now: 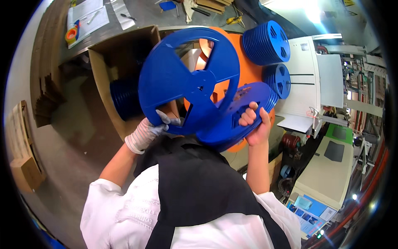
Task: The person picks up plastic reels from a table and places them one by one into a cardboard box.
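My left hand [149, 130], in a pale striped glove, is closed on the lower left rim of a large blue plastic reel [166, 74]. The reel is tilted up in front of me, its spoked face and hub showing. Bare, my right hand [257, 124] grips a stack of similar blue reels [232, 128] through an opening near the edge, thumb stretched along the side. The single reel overlaps the stack's left part. To the left, an open cardboard box [99, 76] holds more blue reels [123, 99] standing on edge.
Two stacks of smaller blue reels [265, 43] [277, 81] rest on an orange surface [244, 52] beyond my right hand. A grey workbench [145, 16] with papers and an orange tape roll [71, 35] lies at the back. Flattened cardboard [47, 62] leans far left; a beige machine [323, 166] stands right.
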`<state>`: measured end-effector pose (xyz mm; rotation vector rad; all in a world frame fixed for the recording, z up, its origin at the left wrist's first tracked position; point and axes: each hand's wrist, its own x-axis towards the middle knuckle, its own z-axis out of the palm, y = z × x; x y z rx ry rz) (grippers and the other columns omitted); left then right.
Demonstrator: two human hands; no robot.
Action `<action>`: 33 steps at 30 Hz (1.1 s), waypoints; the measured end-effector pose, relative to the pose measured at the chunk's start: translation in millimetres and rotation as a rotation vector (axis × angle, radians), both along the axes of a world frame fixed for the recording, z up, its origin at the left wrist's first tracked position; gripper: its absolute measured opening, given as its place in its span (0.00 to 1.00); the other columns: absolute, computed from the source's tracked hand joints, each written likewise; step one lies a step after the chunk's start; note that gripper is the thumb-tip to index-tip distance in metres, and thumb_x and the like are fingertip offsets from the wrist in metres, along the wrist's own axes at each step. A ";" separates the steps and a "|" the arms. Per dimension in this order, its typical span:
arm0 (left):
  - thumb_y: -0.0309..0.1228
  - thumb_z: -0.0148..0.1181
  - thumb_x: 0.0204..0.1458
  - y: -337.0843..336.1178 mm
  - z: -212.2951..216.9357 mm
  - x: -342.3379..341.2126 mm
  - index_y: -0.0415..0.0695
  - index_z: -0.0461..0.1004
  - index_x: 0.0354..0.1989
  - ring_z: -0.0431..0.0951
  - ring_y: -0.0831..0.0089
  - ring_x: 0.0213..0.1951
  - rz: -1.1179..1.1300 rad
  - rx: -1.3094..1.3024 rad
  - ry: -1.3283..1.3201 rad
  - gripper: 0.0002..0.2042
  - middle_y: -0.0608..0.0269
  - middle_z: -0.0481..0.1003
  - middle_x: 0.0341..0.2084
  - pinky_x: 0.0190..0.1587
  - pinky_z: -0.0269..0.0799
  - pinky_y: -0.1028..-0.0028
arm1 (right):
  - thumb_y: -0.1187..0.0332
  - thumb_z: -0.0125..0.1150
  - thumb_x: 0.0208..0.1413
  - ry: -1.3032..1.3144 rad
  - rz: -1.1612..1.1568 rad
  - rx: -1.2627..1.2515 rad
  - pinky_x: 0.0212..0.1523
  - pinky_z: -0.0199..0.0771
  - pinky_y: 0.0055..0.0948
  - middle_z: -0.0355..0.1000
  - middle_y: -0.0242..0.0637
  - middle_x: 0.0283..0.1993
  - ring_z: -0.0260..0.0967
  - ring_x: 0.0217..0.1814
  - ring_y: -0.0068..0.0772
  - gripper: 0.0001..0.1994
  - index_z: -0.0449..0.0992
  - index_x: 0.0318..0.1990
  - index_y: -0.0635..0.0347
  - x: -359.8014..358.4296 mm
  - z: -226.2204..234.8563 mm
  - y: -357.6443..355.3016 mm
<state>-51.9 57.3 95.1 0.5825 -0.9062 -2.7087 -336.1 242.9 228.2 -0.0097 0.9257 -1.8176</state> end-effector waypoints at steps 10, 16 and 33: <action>0.20 0.62 0.52 -2.4 5.6 20.5 0.46 0.68 0.38 0.77 0.50 0.51 0.183 0.461 0.102 0.10 0.50 0.78 0.43 0.53 0.75 0.46 | 0.63 0.53 0.60 0.029 -0.091 0.237 0.31 0.65 0.27 0.65 0.33 0.29 0.60 0.28 0.26 0.13 0.69 0.47 0.61 13.6 -2.2 1.0; 0.20 0.61 0.52 0.9 -0.4 27.9 0.47 0.69 0.41 0.76 0.52 0.52 0.248 0.457 0.027 0.11 0.49 0.77 0.44 0.54 0.75 0.48 | 0.62 0.51 0.60 0.108 -0.078 0.345 0.31 0.66 0.28 0.65 0.34 0.28 0.60 0.28 0.26 0.12 0.69 0.45 0.61 20.1 -3.5 -12.4; 0.29 0.58 0.54 -95.7 -178.5 7.7 0.53 0.68 0.43 0.74 0.70 0.33 0.422 -0.280 -1.126 0.10 0.68 0.72 0.33 0.31 0.74 0.67 | 0.65 0.51 0.57 0.071 -0.102 0.353 0.27 0.63 0.29 0.61 0.30 0.22 0.57 0.22 0.24 0.09 0.70 0.42 0.59 15.4 -17.2 7.1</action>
